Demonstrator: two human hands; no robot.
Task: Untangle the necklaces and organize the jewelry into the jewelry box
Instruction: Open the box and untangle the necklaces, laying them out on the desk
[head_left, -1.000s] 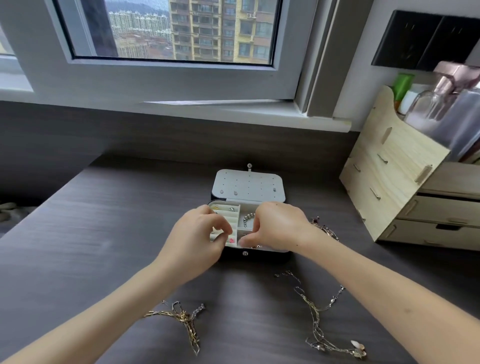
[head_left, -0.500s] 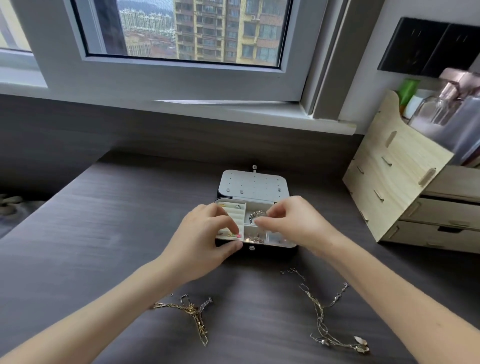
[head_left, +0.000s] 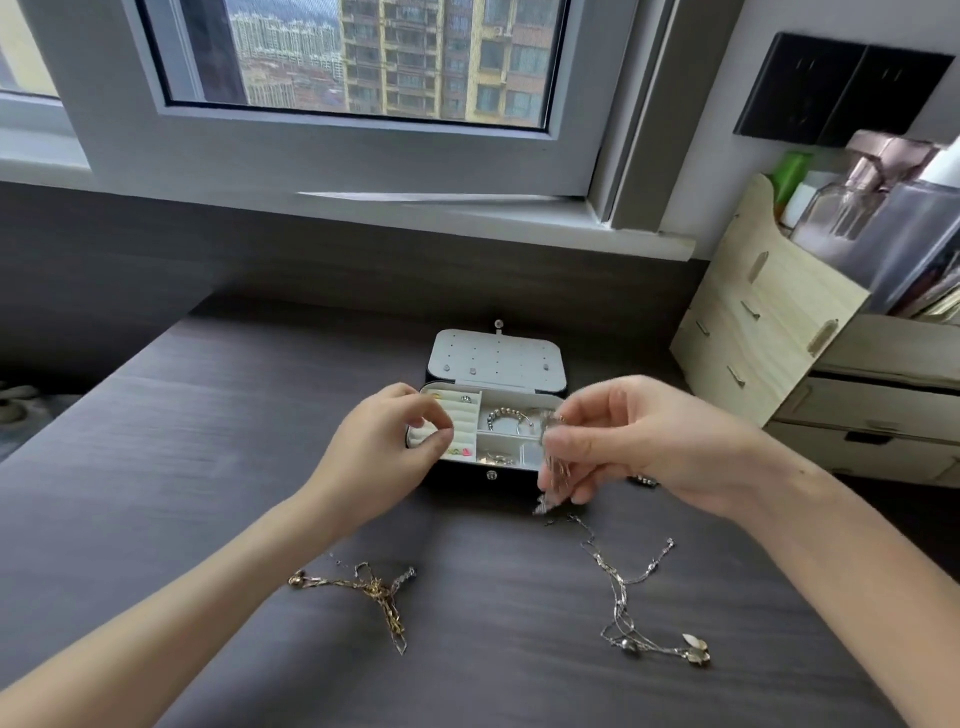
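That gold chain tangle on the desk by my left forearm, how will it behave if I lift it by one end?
The gold chain tangle will probably hang limp, since its thin links lie in loose bends on the desk. It looks light for its length. The strands cross at a knot, so they would likely rise together.

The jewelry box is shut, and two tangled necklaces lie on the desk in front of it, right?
No: the jewelry box is open, lid up, as the head view shows. The gold necklace and silver necklace do lie on the desk before it.
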